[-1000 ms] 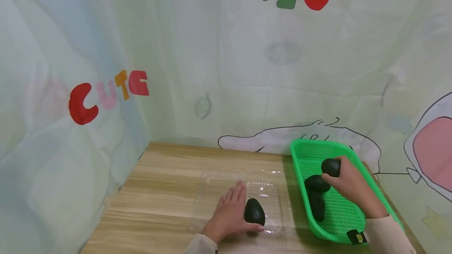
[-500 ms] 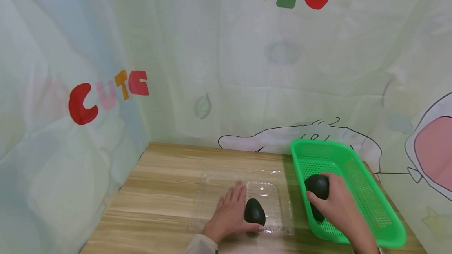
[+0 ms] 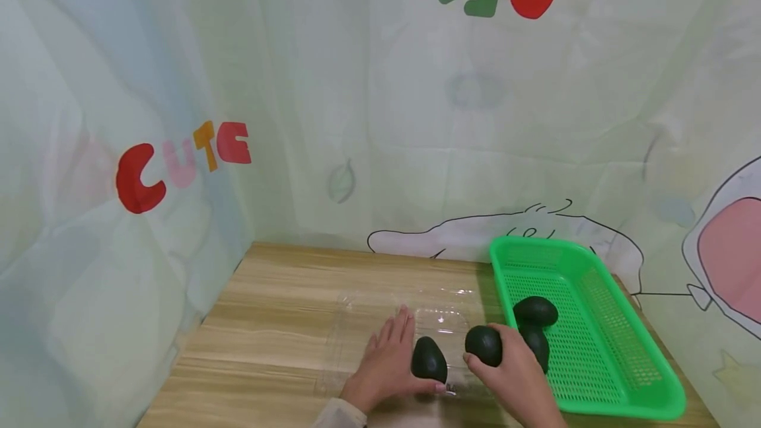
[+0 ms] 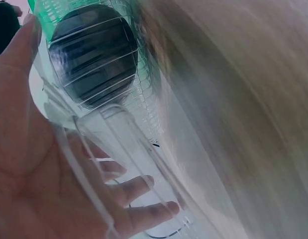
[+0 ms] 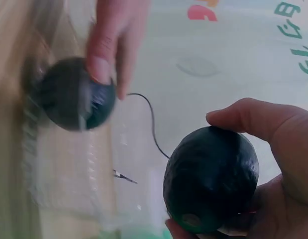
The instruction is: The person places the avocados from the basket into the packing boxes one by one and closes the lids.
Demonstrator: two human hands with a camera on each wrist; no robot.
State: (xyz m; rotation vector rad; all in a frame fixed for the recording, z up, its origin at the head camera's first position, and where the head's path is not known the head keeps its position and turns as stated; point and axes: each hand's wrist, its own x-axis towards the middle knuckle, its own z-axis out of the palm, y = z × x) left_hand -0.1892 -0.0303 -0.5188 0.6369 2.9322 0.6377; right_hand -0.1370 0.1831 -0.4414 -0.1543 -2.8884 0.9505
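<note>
My right hand (image 3: 514, 365) grips a dark green avocado (image 3: 484, 345) at the right side of a clear plastic clamshell box (image 3: 442, 318). In the right wrist view, thumb and fingers curl round that avocado (image 5: 211, 179). My left hand (image 3: 386, 356) lies over the box with straight fingers, its thumb along the near rim. A second avocado (image 3: 429, 359) sits in the box beside the left thumb. Through the clear ridged wall, the left wrist view shows this avocado (image 4: 94, 57) and the spread fingertips of the left hand (image 4: 59, 164).
A green perforated plastic basket (image 3: 600, 349) stands right of the box. Two avocados lie along its left side, one farther back (image 3: 536, 311) and one nearer (image 3: 535, 343). The wooden table (image 3: 267, 322) meets a printed cloth backdrop (image 3: 380, 117) at its back and left edges.
My right hand has carried the avocado left and toward me, out of the basket to the box's right side. The left hand and the avocado in the box have stayed in place.
</note>
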